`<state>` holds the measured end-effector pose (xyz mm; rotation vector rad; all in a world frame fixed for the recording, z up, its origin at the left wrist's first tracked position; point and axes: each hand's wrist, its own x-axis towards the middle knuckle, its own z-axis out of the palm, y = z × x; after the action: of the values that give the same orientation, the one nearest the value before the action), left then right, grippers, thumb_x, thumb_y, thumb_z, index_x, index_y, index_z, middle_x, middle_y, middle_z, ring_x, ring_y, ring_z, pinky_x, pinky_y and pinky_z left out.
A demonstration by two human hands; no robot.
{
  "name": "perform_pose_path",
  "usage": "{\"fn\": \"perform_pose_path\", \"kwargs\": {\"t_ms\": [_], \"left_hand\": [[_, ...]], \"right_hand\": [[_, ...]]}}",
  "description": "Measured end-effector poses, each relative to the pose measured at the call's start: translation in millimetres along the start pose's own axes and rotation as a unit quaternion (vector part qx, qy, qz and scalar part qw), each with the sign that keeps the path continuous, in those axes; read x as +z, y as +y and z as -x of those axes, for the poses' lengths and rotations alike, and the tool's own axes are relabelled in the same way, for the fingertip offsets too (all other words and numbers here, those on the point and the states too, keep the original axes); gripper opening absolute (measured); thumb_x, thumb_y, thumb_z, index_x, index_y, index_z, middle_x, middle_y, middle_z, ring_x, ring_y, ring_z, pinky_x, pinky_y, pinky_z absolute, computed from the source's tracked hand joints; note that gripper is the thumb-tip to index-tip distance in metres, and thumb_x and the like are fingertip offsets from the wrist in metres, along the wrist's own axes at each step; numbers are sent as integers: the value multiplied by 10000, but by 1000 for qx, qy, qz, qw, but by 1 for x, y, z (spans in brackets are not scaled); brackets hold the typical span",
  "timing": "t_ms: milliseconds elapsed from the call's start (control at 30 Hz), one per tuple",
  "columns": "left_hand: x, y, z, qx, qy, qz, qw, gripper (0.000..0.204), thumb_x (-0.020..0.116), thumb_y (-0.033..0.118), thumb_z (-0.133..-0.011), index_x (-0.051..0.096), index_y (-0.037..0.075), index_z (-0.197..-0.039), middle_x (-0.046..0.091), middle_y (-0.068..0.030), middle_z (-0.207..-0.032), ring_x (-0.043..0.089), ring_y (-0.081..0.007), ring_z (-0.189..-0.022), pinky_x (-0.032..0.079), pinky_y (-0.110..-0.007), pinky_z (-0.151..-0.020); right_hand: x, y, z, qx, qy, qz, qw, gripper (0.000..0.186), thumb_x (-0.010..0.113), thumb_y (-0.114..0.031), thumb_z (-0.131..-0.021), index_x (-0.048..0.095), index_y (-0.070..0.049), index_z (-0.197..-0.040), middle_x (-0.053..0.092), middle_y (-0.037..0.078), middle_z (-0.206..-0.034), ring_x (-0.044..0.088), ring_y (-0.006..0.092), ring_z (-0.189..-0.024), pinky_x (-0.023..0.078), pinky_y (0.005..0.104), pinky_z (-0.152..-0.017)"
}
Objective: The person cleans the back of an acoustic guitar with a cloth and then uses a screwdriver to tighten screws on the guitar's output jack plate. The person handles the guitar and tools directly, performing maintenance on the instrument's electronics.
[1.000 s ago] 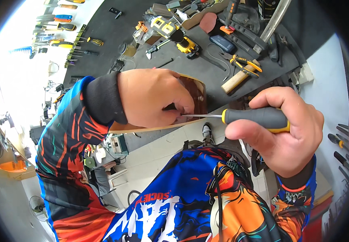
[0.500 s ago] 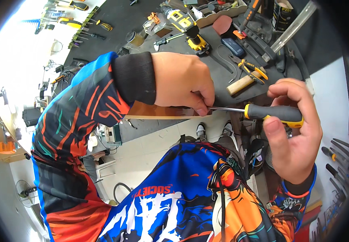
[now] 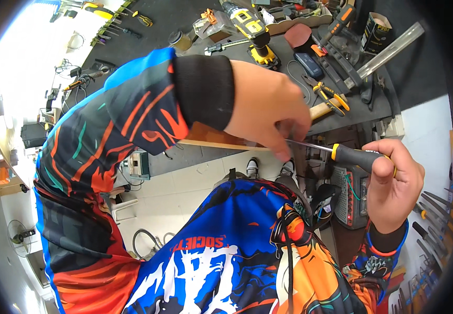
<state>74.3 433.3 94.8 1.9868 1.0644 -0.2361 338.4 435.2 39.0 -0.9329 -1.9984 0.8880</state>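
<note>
My right hand (image 3: pixel 396 180) is closed around the grey-and-yellow handle of a screwdriver (image 3: pixel 359 158). Its thin metal shaft points left toward my left hand (image 3: pixel 271 107). There the thumb and fingers are curled together at the shaft's tip, a little blurred. Whatever they pinch, if anything, is hidden. Beneath my left wrist and cuff runs an orange-brown board or panel (image 3: pixel 213 137), partly covered by the sleeve.
On the dark bench (image 3: pixel 156 52) beyond lie a yellow-black power drill (image 3: pixel 252 31), pliers (image 3: pixel 331 99), a wooden stick (image 3: pixel 319 111), a caliper (image 3: pixel 226 46) and a clear bar (image 3: pixel 391 52). Several hand tools hang or stand at the right edge.
Both hands and the screwdriver have shifted right in view, the screwdriver also slightly lower. The bench's things appear shifted too, as the view has moved.
</note>
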Motion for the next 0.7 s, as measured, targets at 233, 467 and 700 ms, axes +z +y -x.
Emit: {"fn": "perform_pose_path", "kwargs": {"t_ms": [233,467,700], "left_hand": [[-2,5,-20,18,-4,0,1000,252,784,217,-764,688,15,-880,685,-87,-748,665,-225,-694,505,-344,-637],[-1,2,-17,-16,-50,54,997,184,678,163,-857,700,9,-956,720,-100,-829,701,-215,-796,524,-338,-693],[-2,-1,-13,-1,-74,118,990,188,643,161,-887,680,18,-1003,730,-97,-917,699,-211,-854,526,-342,-748]], "right_hand": [[-1,3,-4,59,-35,-68,995,695,527,-655,-908,609,26,-794,503,7,-567,487,70,-531,340,238,-485],[-5,-12,-14,-56,-75,-35,995,349,708,-215,-792,603,24,-1024,574,131,-965,568,204,-866,457,294,-789],[-20,-2,-8,-32,-81,-39,995,222,699,-150,-798,625,34,-898,593,106,-816,568,188,-736,449,279,-667]]}}
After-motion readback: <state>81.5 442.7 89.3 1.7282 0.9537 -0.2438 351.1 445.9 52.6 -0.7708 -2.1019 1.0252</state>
